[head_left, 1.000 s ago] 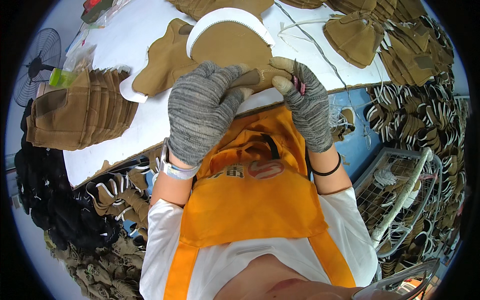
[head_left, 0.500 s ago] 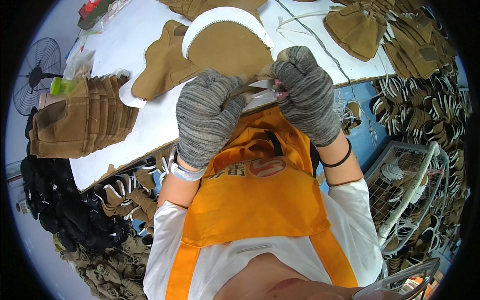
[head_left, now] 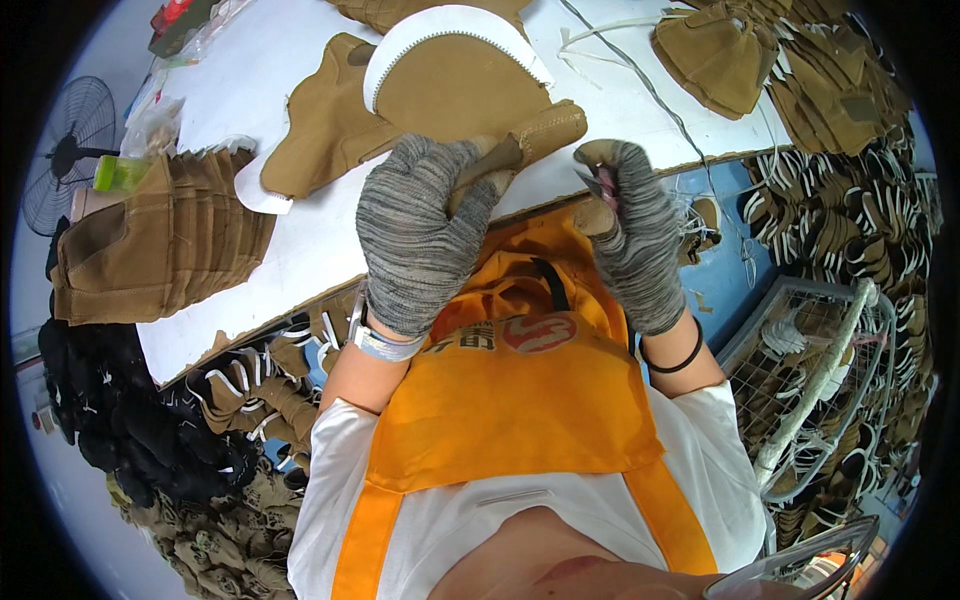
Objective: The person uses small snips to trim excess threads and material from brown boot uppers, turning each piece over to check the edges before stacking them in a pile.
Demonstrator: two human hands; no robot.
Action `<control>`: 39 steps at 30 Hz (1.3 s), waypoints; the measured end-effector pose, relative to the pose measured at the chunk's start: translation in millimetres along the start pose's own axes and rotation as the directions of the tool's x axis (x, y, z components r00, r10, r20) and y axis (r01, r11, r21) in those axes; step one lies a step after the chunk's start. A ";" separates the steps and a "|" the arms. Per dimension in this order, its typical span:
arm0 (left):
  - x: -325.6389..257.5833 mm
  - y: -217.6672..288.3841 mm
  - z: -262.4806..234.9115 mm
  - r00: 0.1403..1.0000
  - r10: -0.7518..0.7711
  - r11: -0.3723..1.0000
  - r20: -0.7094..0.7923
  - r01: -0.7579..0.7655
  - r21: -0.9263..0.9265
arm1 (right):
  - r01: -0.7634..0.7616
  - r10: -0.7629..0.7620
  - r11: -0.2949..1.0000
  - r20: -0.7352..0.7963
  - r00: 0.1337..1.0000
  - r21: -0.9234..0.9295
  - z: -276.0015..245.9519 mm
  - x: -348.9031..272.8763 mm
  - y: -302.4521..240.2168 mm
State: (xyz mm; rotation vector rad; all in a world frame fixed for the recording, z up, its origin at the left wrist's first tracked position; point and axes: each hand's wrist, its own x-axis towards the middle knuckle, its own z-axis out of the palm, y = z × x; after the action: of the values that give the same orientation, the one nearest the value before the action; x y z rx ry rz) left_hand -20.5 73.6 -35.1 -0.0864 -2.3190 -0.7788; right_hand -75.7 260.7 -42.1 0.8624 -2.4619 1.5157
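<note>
My left fingers [head_left: 475, 208] pinch the brown piece [head_left: 550, 125], its stitched end jutting just right of them. My right fingers [head_left: 597, 220] hold the snips [head_left: 606, 180], now apart from it; half a second ago the blades met that end. Its seam looks sewn; whether more remains, I cannot tell. Farther left, the bench [head_left: 310, 240] carries a brown stack [head_left: 165, 235].
</note>
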 end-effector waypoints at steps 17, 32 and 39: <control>-8.6 2.9 28.2 0.996 0.091 0.995 0.001 -0.091 0.030 | 0.023 -0.030 0.933 -0.015 0.999 -0.359 9.4 -18.9 8.2; -14.0 4.8 33.1 0.985 0.133 0.989 0.109 -0.139 0.055 | -0.086 0.103 0.961 0.054 0.993 -0.263 7.5 -19.3 10.6; -12.8 2.7 36.1 0.985 0.153 0.987 0.074 -0.156 0.031 | -0.289 0.360 0.888 -0.150 0.921 0.357 -2.0 -21.3 32.4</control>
State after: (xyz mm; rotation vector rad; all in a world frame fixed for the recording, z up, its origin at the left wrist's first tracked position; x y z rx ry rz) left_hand -31.1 97.8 -63.1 -0.2784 -2.3599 -0.6642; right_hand -75.5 281.8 -74.8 0.2971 -2.3160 2.0558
